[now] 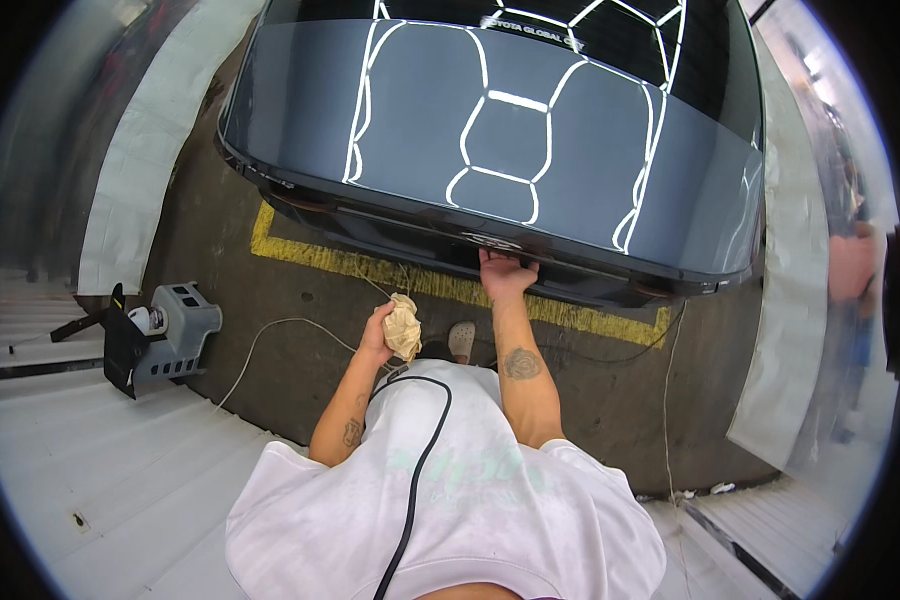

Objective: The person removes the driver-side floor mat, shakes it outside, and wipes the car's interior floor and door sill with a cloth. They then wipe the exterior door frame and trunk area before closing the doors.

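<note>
In my left hand (376, 334) is a crumpled tan cloth or paper (403, 328), held in front of my waist. My right hand (507, 275) reaches palm up to the lower edge of a glossy grey car panel (412, 112), just below a round emblem (493, 241). Its fingertips go under that edge and are hidden, so their grip does not show. Beneath the panel runs the car's dark bumper (412, 238). Dark glass (615, 37) bearing writing lies above the panel, and bright hexagonal lights reflect in the paint.
A grey plastic step stool or crate (187, 319) stands at left, with a white bottle (147, 320) and a black item (125, 352) on it. A thin cable (270, 324) crosses the floor. Yellow floor marking (330, 262) borders the car. A black cord (420, 465) hangs over my shirt.
</note>
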